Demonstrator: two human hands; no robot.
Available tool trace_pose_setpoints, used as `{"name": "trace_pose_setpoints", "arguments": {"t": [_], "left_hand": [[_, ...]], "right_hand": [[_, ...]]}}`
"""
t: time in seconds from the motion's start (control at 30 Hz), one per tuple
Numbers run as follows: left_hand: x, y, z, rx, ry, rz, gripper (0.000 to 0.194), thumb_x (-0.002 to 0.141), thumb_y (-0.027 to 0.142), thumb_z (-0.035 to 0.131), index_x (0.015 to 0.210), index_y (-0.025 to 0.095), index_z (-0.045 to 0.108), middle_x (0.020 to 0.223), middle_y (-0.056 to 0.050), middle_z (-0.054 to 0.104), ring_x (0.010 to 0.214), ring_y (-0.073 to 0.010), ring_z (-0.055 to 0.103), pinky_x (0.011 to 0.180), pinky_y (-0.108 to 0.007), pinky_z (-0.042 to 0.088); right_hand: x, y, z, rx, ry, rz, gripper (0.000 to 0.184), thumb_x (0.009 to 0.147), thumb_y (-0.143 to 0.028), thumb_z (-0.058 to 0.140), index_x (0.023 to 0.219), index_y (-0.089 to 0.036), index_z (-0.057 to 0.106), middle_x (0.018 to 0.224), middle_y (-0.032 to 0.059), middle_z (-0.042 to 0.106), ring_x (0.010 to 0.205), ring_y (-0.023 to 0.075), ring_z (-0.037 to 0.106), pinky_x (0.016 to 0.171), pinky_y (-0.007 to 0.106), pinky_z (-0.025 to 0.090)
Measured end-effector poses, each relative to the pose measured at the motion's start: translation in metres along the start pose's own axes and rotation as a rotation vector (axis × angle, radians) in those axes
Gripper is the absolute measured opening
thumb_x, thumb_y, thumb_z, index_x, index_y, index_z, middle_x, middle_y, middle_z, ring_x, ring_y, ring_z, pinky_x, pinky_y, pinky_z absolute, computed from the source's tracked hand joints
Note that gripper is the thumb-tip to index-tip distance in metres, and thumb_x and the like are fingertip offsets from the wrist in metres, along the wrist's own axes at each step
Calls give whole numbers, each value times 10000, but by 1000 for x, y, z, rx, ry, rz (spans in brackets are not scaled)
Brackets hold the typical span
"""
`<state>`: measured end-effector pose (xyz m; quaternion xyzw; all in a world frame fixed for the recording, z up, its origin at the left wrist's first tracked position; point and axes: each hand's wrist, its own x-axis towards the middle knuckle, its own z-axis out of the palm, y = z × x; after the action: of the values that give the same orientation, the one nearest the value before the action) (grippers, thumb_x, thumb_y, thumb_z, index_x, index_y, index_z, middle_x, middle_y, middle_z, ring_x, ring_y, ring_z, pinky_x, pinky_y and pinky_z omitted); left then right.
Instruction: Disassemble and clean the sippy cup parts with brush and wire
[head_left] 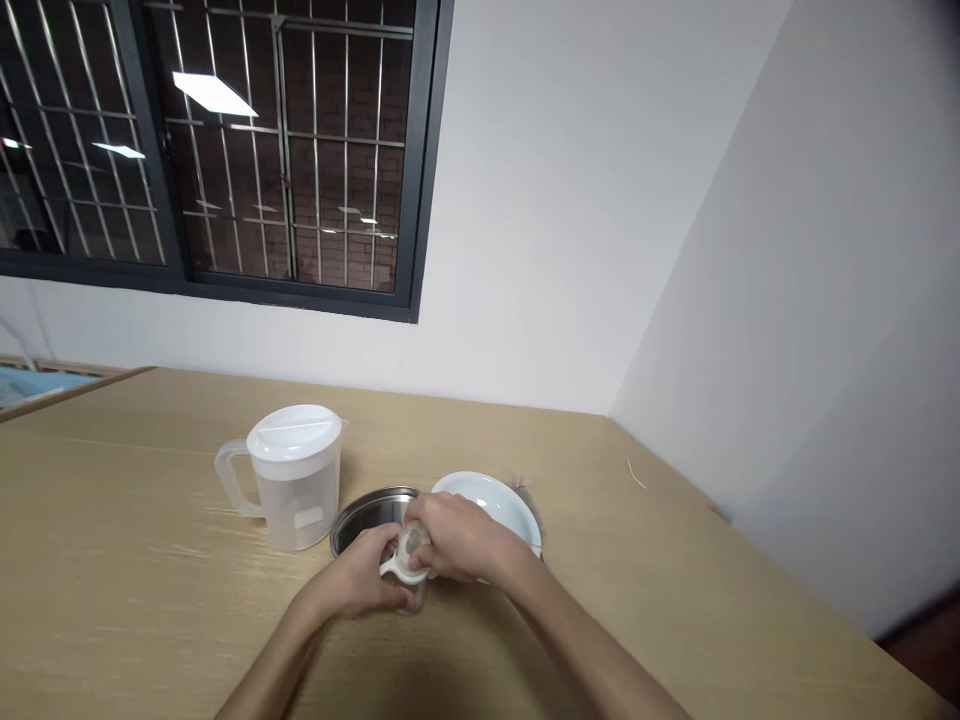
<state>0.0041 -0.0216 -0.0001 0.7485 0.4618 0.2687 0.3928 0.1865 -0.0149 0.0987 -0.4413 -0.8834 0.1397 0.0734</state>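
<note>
Nestling between both hands (361,578), gripped by each, a small white-rimmed container (406,574).

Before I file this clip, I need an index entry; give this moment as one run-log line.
left hand: gripping clear container | right hand: gripping its top | nearby: lidded pitcher, metal vessel, white bowl

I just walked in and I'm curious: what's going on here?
A person's left hand holds a small clear container by its side, while the right hand grips its top. Just beyond the hands sit a metal dish and a white bowl, both partly hidden. A lidded pitcher stands on the table to the left.
</note>
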Motion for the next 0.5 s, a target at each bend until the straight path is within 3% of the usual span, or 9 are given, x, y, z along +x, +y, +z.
{"name": "trace_pose_setpoints", "arguments": {"t": [0.07,0.13,0.17,0.23,0.33,0.4,0.5], "left_hand": [[2,-4,2,39,32,0,497,557,252,811,1019,186,639,1003,-25,669,872,-219,604,754,-286,457],[4,-7,3,71,51,3,501,543,268,826,1002,185,642,992,-25,662,866,-217,600,746,-281,458],[5,-7,3,80,54,12,500,535,271,835,988,185,644,980,-22,661,865,-216,599,748,-279,458],[5,-4,4,85,53,45,492,529,269,845,971,186,645,975,-19,660,879,-216,597,765,-277,462],[4,5,2,66,59,79,512,550,267,843,1014,203,637,1006,-19,667,914,-218,597,804,-281,467],[2,8,1,47,62,72,581,546,278,853,1076,221,621,1047,-20,669,955,-230,599,848,-300,472],[0,4,0,26,56,47,801,468,275,896,1201,245,574,1162,-44,650,1064,-272,583,946,-354,462]], "right_hand": [[-6,7,3,73,41,-18,296,696,-290,762,989,-253,733,930,48,748,868,261,683,652,275,432],[-15,20,4,232,114,-16,530,665,-400,798,1166,-274,682,967,33,747,903,262,681,726,295,476],[-19,28,5,327,197,0,538,732,-429,749,1238,-279,643,1000,32,743,932,251,678,773,307,488],[-33,46,7,477,399,29,362,878,-435,598,1179,-246,664,1009,48,737,954,228,673,863,327,487],[-65,71,19,610,688,170,320,918,-489,534,1004,-220,686,932,63,726,887,224,677,816,316,511],[-98,82,40,618,882,301,340,908,-530,537,905,-220,676,786,50,690,802,223,664,765,308,520],[-155,84,94,545,1082,551,347,928,-524,508,774,-241,639,667,43,612,674,229,627,631,318,526]]}}
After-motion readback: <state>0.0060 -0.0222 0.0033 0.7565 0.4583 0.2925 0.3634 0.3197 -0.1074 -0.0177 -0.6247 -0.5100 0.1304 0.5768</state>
